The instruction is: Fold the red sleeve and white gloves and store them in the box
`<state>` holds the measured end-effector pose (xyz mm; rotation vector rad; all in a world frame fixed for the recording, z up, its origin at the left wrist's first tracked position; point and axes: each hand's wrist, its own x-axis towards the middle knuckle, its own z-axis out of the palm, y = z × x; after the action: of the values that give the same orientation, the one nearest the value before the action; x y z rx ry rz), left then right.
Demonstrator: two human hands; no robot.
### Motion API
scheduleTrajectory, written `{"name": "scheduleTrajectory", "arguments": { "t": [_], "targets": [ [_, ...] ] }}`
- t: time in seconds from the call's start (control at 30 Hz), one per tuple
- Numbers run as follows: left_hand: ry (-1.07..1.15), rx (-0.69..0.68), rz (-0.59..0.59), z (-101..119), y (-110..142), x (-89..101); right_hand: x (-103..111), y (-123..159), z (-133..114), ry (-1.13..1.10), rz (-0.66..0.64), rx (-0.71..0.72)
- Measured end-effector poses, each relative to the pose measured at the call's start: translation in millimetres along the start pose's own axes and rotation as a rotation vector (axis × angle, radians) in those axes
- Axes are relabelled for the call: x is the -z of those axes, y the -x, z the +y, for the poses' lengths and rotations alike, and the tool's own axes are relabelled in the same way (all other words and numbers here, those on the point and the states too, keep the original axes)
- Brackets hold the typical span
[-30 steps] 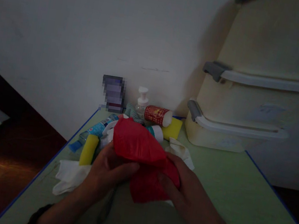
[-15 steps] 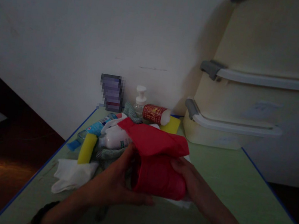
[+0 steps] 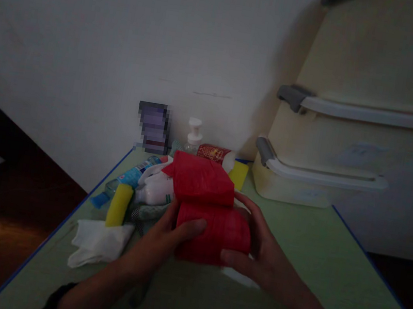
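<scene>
A roll of red plastic bags [image 3: 214, 229] is held above the table between my two hands, its loose end folded up and away from me. My left hand [image 3: 168, 237] grips the roll's left end, thumb lying across the front. On the right end, my right hand [image 3: 258, 246] has its thumb low on the front and its fingers curled behind the top edge. Just left of the roll lie a white bottle [image 3: 155, 191] and a grey-green cloth [image 3: 152, 212]. Something white, partly hidden, shows under the roll.
On the green table [image 3: 301, 274] lie a yellow sponge [image 3: 120, 206], a white cloth [image 3: 102, 242] and a blue-labelled bottle [image 3: 137, 172]. Behind stand a pump bottle [image 3: 193, 137], a red-labelled bottle [image 3: 212, 153] and a blurred phone-like screen [image 3: 153, 128]. Stacked cream bins [image 3: 310, 139] are at right.
The roll has turned so its open left end no longer shows, and its loose flap has shifted left and upright. My left thumb has moved onto its front; the right thumb has come lower.
</scene>
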<state>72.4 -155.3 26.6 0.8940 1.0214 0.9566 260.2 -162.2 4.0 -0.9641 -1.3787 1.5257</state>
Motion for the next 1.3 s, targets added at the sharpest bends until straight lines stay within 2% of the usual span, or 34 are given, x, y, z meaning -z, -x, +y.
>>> {"name": "scheduleTrajectory", "arguments": {
  "t": [0.13, 0.27, 0.4, 0.53, 0.7, 0.8, 0.87, 0.97, 1.07, 1.17, 1.3],
  "targets": [
    [-0.086, -0.063, -0.066, 4.2, 4.3, 0.2, -2.1, -2.0, 2.0, -0.033, 0.071, -0.014],
    [-0.125, -0.06, -0.014, 4.9, 0.5, 4.8, -1.5, -3.6, 3.4, 0.016, 0.149, 0.042],
    [0.017, 0.051, 0.088, 4.6, -6.9, 7.0, 3.6, -4.0, 5.6, 0.1, 0.094, 0.135],
    [0.177, 0.063, 0.177, 10.2, -7.5, 1.5, 5.5, -2.9, 6.2, 0.136, 0.012, 0.133],
    [0.194, 0.072, 0.192, 8.6, -7.8, -0.3, -0.8, -1.3, 3.9, 0.195, 0.07, 0.068],
    [0.201, 0.107, 0.104, 1.1, -9.2, 4.2, -2.7, -2.4, 3.1, 0.274, 0.148, 0.083],
    [0.157, 0.077, 0.019, -2.9, -8.4, 7.5, -3.1, -4.1, 3.4, 0.343, 0.211, 0.127],
    [-0.014, -0.013, -0.153, -5.6, -4.4, 9.9, -3.5, -7.0, 4.7, 0.458, 0.282, 0.214],
    [-0.162, -0.031, -0.3, -6.3, -0.6, 9.7, -3.1, -8.4, 5.9, 0.494, 0.305, 0.227],
    [-0.153, -0.05, -0.265, -6.0, -0.4, 8.4, -1.9, -7.7, 5.1, 0.454, 0.302, 0.221],
    [0.039, -0.006, -0.108, -0.5, -3.3, 5.6, -1.6, -3.1, 0.6, 0.237, 0.167, 0.194]
  ]
}}
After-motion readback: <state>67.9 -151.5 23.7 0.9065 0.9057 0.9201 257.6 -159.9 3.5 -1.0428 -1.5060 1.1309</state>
